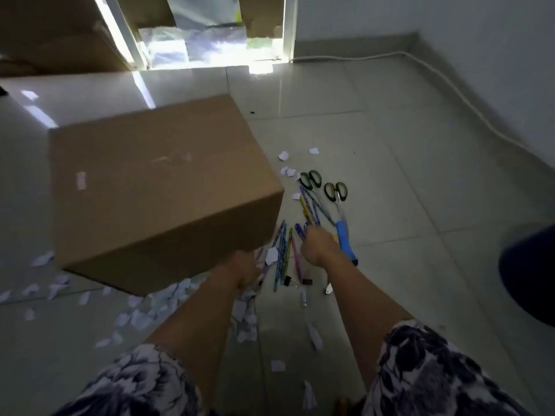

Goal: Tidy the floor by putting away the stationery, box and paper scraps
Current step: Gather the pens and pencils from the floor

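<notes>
A large brown cardboard box (pixel 162 187) stands tilted on the tiled floor, its near right corner gripped by my left hand (pixel 243 270). Right of it lie several pencils and pens (pixel 283 253), two green-handled scissors (pixel 336 192) and a blue-handled cutter (pixel 345 241). My right hand (pixel 318 244) is closed around a bunch of pencils (pixel 312 210) that stick out beyond the fingers. Binder clips (pixel 300 280) lie near the pens. White paper scraps (pixel 144 313) are scattered under and in front of the box, and a few more paper scraps (pixel 285 163) lie by the scissors.
A white cable (pixel 468 100) runs along the grey skirting at the right wall. More cardboard boxes (pixel 54 34) stand at the back left beside a bright doorway (pixel 216 46). A dark object (pixel 531 271) sits at the right edge.
</notes>
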### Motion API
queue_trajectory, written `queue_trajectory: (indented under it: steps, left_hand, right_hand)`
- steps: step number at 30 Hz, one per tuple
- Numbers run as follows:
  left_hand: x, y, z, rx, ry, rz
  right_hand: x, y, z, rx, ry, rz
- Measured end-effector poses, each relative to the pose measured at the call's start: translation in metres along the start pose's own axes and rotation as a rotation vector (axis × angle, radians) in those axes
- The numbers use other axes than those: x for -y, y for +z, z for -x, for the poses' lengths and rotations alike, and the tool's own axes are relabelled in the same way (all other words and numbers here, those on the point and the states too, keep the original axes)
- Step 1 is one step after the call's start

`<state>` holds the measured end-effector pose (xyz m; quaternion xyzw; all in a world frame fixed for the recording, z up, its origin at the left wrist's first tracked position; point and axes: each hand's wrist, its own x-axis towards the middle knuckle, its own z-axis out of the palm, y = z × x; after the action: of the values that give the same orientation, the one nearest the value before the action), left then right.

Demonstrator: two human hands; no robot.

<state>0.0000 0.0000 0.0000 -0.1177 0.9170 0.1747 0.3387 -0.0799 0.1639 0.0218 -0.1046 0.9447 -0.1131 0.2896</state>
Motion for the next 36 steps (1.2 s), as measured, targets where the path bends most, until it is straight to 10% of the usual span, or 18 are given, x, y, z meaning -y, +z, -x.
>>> queue_trajectory:
  steps: [27,32,36]
  left_hand:
    - [0.004,0.129,-0.117,-0.285,-0.115,-0.036]
    - [-0.020,0.097,-0.121,-0.500,-0.075,0.621]
    - [-0.042,0.069,-0.122,-0.071,0.009,1.373]
  right_hand:
    - [-0.017,0.175,-0.101,-0.176,0.270,-0.359]
    - [-0.018,0.168,-0.098,-0.228,0.264,-0.831]
    - [-0.003,0.181,-0.079,-0.190,0.001,-0.889]
